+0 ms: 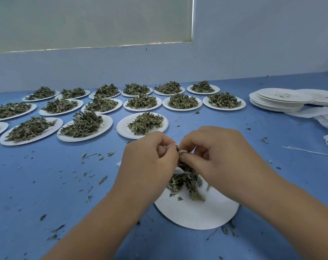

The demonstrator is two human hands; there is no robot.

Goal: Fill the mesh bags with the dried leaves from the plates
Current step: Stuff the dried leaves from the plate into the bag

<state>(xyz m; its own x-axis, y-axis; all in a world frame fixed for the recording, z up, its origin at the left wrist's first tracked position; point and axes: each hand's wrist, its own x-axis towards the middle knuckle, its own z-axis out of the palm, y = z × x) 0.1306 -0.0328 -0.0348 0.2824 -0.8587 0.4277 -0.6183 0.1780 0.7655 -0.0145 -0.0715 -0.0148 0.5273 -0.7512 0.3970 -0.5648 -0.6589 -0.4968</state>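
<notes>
Both hands meet above the near plate [197, 212], a white paper one lying at the front of the blue tabletop [46, 184]. The left hand [150, 156] has its fingers curled, its grip pinching the white rim of the mesh bag [179, 170] between thumb and forefinger. The right hand [215, 152] faces it, thumb and fingertips pinched on the other side of the bag's mouth, where a few leaf bits poke out. The bag hangs between the two hands, just over the plate. The dried leaves [183, 181] show dark green through it and below it, and some lie loose on the plate underneath. Whether the bag's bottom touches the plate cannot be told

Behind the hands, the full plates [122, 128] stand in rows across the tabletop, each heaped with the same leaves. At the far right sits a stack of empty plates [277, 102], with a heap of white mesh fabric [326, 121] just beside it and a loose white string [305, 150] trailing from that heap. Leaf crumbs [103, 180] are scattered over the blue surface, thickest to the left of the hands
</notes>
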